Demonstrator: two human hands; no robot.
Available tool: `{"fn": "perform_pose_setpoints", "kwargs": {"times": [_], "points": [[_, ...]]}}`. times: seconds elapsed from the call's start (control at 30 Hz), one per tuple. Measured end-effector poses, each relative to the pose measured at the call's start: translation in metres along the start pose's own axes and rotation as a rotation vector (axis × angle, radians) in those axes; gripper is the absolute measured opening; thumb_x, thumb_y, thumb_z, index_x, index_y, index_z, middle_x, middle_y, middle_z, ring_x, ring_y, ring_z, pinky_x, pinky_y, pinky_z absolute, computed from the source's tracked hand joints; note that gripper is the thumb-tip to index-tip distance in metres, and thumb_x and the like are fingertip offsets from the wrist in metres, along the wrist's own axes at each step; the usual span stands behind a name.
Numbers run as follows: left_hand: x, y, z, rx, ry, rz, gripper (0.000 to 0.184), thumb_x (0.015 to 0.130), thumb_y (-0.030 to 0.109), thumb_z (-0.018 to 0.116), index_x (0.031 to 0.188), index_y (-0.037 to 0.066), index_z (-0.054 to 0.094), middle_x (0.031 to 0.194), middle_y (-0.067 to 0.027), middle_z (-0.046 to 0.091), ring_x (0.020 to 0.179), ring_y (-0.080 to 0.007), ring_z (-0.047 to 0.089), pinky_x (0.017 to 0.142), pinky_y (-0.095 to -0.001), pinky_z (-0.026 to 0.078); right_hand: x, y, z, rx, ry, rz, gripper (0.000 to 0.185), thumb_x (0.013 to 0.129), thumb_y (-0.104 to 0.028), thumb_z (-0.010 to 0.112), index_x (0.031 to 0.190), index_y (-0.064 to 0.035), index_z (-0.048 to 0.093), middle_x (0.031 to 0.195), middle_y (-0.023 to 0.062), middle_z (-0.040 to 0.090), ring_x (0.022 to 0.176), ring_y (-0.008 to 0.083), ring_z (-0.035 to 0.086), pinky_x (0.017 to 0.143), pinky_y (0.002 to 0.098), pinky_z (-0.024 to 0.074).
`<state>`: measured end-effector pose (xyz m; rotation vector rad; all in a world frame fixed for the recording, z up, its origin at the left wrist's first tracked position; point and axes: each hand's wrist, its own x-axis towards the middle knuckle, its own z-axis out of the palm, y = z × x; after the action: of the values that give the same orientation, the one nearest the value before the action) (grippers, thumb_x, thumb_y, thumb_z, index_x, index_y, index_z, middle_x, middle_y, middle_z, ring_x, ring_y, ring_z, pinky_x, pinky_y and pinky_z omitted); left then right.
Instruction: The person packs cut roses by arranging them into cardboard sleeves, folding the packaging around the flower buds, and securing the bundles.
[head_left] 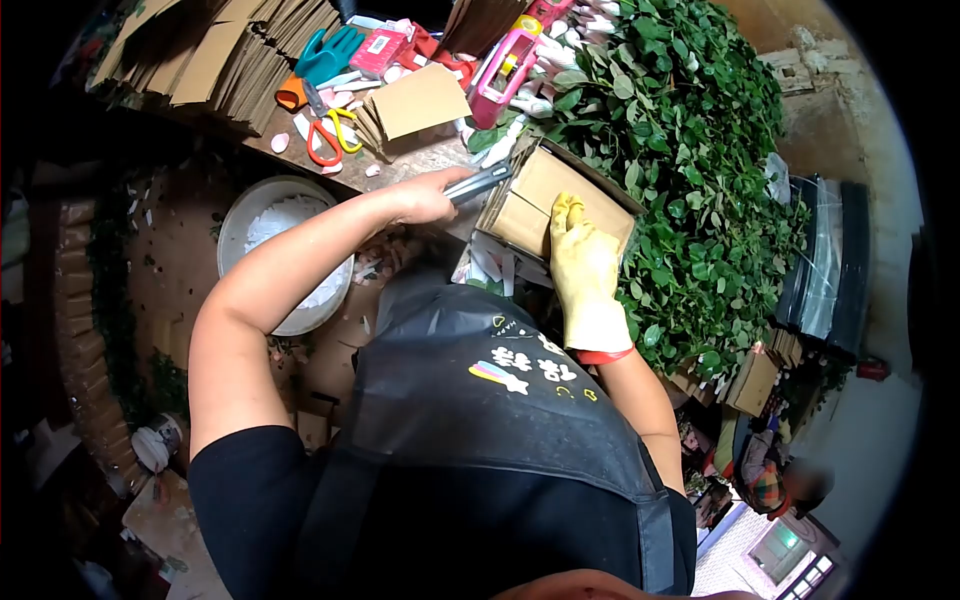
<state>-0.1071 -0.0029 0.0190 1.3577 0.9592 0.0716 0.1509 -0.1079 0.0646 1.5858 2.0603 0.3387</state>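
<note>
The bare left hand [428,197] is closed around a slim, hard, dark tool [480,184], its tip at the left edge of the cardboard box [522,218]. The right hand [585,255], in a wrinkled yellow glove, lies on the box's flat brown flaps; whether it grips them, I cannot tell. Leafy stems [690,190] crowd the box's right side; leftward, a little bare tabletop [440,158] shows below a cardboard piece [420,102].
</note>
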Motion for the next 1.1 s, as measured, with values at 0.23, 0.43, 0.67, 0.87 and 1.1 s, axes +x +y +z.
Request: {"fn": "perform_pose_setpoints", "kwargs": {"times": [0.23, 0.43, 0.67, 0.87, 1.1], "points": [[-0.002, 0.018, -0.007, 0.267, -0.009, 0.205, 0.082, 0.076, -0.003, 0.063, 0.155, 0.01, 0.043, 0.118, -0.0096, 0.066, 0.105, -0.019, 0.063, 0.095, -0.0311, 0.05, 0.001, 0.0, -0.009, -0.007, -0.076, 0.019, 0.064, 0.094, -0.005, 0.05, 0.157, -0.0027, 0.04, 0.156, 0.0162, 0.053, 0.099, 0.0233, 0.074, 0.07, 0.039, 0.0617], [0.005, 0.017, 0.002, 0.613, 0.076, 0.176, 0.056, 0.079, 0.01, 0.073, 0.134, 0.008, 0.061, 0.114, -0.0217, 0.072, 0.11, -0.0399, 0.068, 0.094, -0.0443, 0.054, 0.002, -0.001, -0.001, 0.005, -0.054, 0.023, 0.064, 0.095, -0.005, 0.05, 0.157, -0.003, 0.04, 0.156, 0.0156, 0.053, 0.097, 0.0237, 0.073, 0.07, 0.0388, 0.0618], [0.005, 0.002, -0.004, 0.522, 0.081, 0.227, 0.041, 0.079, 0.011, 0.075, 0.118, 0.005, 0.063, 0.104, -0.0204, 0.072, 0.104, -0.04, 0.069, 0.09, -0.0466, 0.054, 0.002, 0.002, -0.011, -0.004, -0.048, 0.013, 0.061, 0.095, -0.006, 0.051, 0.155, -0.0001, 0.042, 0.151, 0.0175, 0.057, 0.094, 0.0235, 0.073, 0.068, 0.0391, 0.0607], [-0.026, -0.02, -0.009, 1.154, 0.467, 0.34, 0.036, 0.073, 0.009, 0.076, 0.105, 0.005, 0.06, 0.096, -0.0157, 0.064, 0.096, -0.0368, 0.063, 0.088, -0.046, 0.05, 0.003, 0.002, -0.011, 0.007, -0.099, -0.005, 0.062, 0.096, -0.005, 0.048, 0.157, 0.0004, 0.038, 0.154, 0.0211, 0.052, 0.101, 0.0252, 0.073, 0.071, 0.0388, 0.0616], [-0.018, -0.024, 0.027, 1.365, 0.611, 0.802, 0.009, 0.083, 0.014, 0.06, 0.089, 0.008, 0.061, 0.09, -0.0097, 0.059, 0.095, -0.0276, 0.061, 0.101, -0.0426, 0.046, 0.006, 0.002, -0.018, -0.05, -0.167, -0.022, 0.062, 0.096, -0.007, 0.049, 0.157, -0.0007, 0.039, 0.155, 0.0207, 0.052, 0.101, 0.0243, 0.073, 0.071, 0.0385, 0.0614]]}}
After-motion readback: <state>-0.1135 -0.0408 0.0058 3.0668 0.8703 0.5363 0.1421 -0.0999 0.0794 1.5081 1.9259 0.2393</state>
